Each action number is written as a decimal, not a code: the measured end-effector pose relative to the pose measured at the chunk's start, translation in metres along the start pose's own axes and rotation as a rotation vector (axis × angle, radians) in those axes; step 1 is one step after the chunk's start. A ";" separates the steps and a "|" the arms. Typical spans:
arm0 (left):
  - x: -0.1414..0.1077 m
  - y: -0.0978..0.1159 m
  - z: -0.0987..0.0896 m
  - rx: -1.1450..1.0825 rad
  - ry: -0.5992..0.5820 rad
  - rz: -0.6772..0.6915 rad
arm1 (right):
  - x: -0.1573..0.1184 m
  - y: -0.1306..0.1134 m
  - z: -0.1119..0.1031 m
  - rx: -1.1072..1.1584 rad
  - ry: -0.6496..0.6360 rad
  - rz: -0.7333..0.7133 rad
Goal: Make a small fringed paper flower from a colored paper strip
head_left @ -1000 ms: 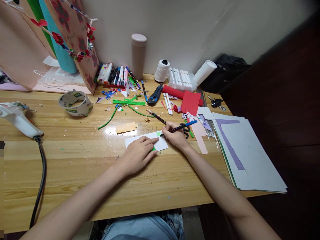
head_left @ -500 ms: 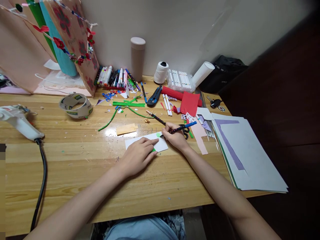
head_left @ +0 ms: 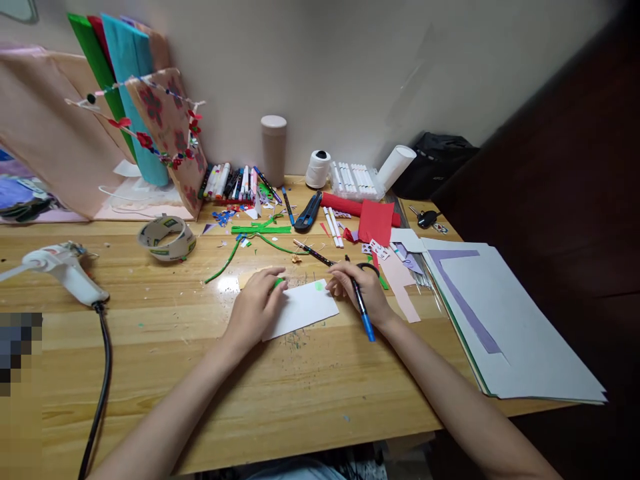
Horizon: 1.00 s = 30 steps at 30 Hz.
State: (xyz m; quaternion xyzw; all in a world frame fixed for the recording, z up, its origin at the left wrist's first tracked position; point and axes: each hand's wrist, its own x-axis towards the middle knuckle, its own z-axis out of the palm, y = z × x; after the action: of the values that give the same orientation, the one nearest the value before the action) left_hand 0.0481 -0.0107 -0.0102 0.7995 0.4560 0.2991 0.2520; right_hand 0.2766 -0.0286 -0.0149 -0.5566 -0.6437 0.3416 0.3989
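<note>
A white paper strip (head_left: 306, 308) lies on the wooden table in front of me, with a light green spot (head_left: 319, 286) near its upper right corner. My left hand (head_left: 254, 305) is at the strip's left end, fingers curled, with a small green object (head_left: 279, 283) between thumb and fingers; most of it is hidden. In my right hand (head_left: 361, 288) is a dark marker pen with a blue end (head_left: 367, 325), which points down toward me. The right fingertips are beside the strip's right end. Behind my right hand, black scissors (head_left: 369, 268) are partly covered.
Paper sheets (head_left: 540, 320) are stacked at the right. A tape roll (head_left: 167, 240) and a hot glue gun (head_left: 70, 273) with a cord stand left. Behind are a utility knife (head_left: 308, 212), red paper (head_left: 376, 223), green strips (head_left: 260, 229), markers (head_left: 230, 183) and a tumbler (head_left: 273, 153).
The pen has turned in my right hand, its blue end swinging from upper right to down toward me. My left hand has slid left, uncovering more paper. The camera view has tilted up.
</note>
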 end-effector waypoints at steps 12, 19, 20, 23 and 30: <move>0.038 0.001 0.006 0.279 0.055 -0.091 | -0.001 -0.006 -0.007 -0.290 -0.220 -0.052; 0.071 0.006 0.025 0.374 -0.003 -0.216 | 0.001 -0.005 -0.008 -0.110 -0.157 0.036; 0.068 0.007 0.023 0.333 0.003 -0.206 | 0.001 -0.003 -0.008 -0.059 -0.151 0.068; 0.047 0.017 0.013 0.136 0.061 -0.095 | 0.000 -0.001 -0.009 0.102 -0.128 0.141; -0.013 0.053 0.018 0.027 0.333 0.122 | -0.002 -0.019 -0.006 0.575 0.053 0.276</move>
State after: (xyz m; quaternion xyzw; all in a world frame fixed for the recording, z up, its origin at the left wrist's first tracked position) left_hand 0.0861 -0.0482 0.0100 0.7683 0.4463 0.4359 0.1434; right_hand 0.2733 -0.0330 0.0041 -0.5118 -0.4289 0.5457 0.5063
